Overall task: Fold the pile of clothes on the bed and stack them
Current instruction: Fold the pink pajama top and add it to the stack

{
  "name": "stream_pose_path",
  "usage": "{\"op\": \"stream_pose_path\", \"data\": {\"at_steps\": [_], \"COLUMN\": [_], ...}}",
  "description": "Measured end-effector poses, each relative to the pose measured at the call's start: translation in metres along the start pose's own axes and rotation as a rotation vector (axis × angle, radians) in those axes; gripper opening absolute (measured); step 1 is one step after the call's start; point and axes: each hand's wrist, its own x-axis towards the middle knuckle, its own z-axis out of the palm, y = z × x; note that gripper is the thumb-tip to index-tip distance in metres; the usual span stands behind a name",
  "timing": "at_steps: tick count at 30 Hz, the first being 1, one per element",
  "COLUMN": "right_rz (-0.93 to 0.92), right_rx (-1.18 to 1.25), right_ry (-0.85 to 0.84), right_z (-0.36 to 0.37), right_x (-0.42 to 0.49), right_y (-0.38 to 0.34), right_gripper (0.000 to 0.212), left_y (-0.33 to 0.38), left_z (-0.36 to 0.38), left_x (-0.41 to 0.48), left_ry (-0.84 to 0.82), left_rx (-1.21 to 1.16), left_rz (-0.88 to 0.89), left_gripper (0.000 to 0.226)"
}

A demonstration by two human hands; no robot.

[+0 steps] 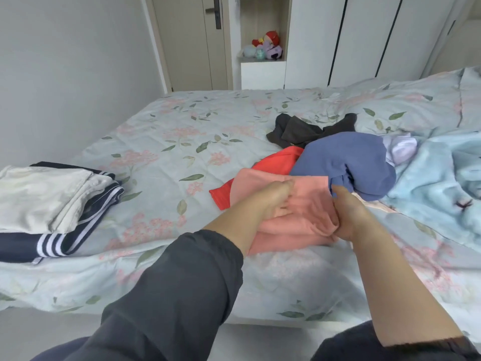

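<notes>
A pink garment lies bunched near the front edge of the bed. My left hand grips its left side with curled fingers. My right hand grips its right side, with cloth wrapped over the fingers. Behind it lie a red garment, a blue garment, a dark grey garment and a small lilac piece. At the left a folded stack holds a cream garment on top of a navy one with white stripes.
A light blue blanket is rumpled at the right. Beyond the bed stand a door, a shelf niche with plush toys and white wardrobe doors. The floor shows below the bed's front edge.
</notes>
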Motion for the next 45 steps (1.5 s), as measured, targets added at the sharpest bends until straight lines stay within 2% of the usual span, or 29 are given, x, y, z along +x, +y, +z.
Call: {"op": "stream_pose_path", "data": {"at_steps": [3, 5, 7, 9, 10, 12, 13, 15, 18, 20, 23, 25, 27, 30, 32, 34, 36, 40, 43, 45], "right_rz": [-0.044, -0.151, -0.277, -0.352, -0.37, -0.367, -0.352, -0.317, -0.292, -0.331, -0.455, -0.436, -0.312, -0.194, -0.271, -0.424, -0.516, -0.435, -0.696, -0.923], "right_rx": [-0.217, -0.469, -0.687, -0.71, -0.694, -0.639, -0.613, -0.594, -0.625, -0.626, -0.715, -0.801, -0.841, -1.078, -1.051, -0.948, -1.027, -1.293, -1.391, -1.356], "right_ry": [0.131, 0.186, 0.255, 0.286, 0.295, 0.295, 0.281, 0.225, 0.164, 0.142, 0.298, 0.4, 0.364, 0.214, 0.245, 0.412, 0.539, 0.47, 0.63, 0.685], "right_z": [0.003, 0.005, 0.004, 0.004, 0.004, 0.004, 0.003, 0.001, 0.0, 0.005, 0.01, 0.008, 0.006, 0.007, 0.004, -0.01, -0.022, -0.021, -0.007, 0.006], "right_x": [0.0, 0.0, 0.005, 0.007, 0.008, 0.009, 0.01, 0.013, 0.017, 0.019, 0.024, 0.026, 0.025, 0.023, 0.028, 0.035, 0.038, 0.042, 0.033, 0.027], "right_y": [0.006, 0.009, 0.012, 0.013, 0.012, 0.011, 0.011, 0.01, 0.01, 0.012, 0.009, 0.0, -0.006, -0.005, -0.004, -0.005, -0.003, 0.01, 0.003, 0.0], "right_gripper": [0.019, 0.01, 0.013, 0.01, 0.011, 0.011, 0.01, 0.023, 0.048, 0.056, 0.04, 0.04, 0.049, 0.04, 0.038, 0.044, 0.05, 0.042, 0.024, 0.02], "left_y": [-0.01, -0.01, -0.008, -0.008, -0.011, -0.022, -0.031, -0.049, -0.064, -0.066, -0.068, -0.068, -0.069, -0.07, -0.071, -0.072, -0.072, -0.072, -0.071, -0.071], "left_z": [0.001, 0.001, -0.005, -0.021, -0.031, -0.05, -0.056, -0.063, -0.065, -0.066, -0.063, -0.062, -0.061, -0.062, -0.062, -0.063, -0.064, -0.069, -0.065, -0.061], "left_x": [0.007, 0.006, 0.002, -0.004, -0.005, -0.006, -0.006, -0.006, -0.004, -0.001, 0.002, 0.003, 0.003, 0.004, 0.004, 0.003, 0.003, 0.003, 0.006, 0.009], "left_ry": [-0.002, 0.039, 0.125, 0.249, 0.302, 0.33, 0.314, 0.299, 0.335, 0.348, 0.346, 0.35, 0.353, 0.357, 0.357, 0.366, 0.371, 0.331, 0.305, 0.308], "left_rx": [-0.079, 0.009, 0.259, 0.651, 0.873, 1.259, 1.391, 1.533, 1.585, 1.606, 1.653, 1.669, 1.677, 1.678, 1.67, 1.641, 1.575, 1.545, 1.651, 1.696], "left_rz": [0.026, 0.136, 0.371, 0.584, 0.635, 0.568, 0.479, 0.344, 0.306, 0.288, 0.251, 0.249, 0.255, 0.267, 0.279, 0.302, 0.324, 0.309, 0.279, 0.27], "left_gripper": [0.039, 0.029, 0.027, 0.035, 0.038, 0.042, 0.046, 0.056, 0.064, 0.065, 0.066, 0.066, 0.066, 0.067, 0.068, 0.068, 0.069, 0.068, 0.067, 0.067]}}
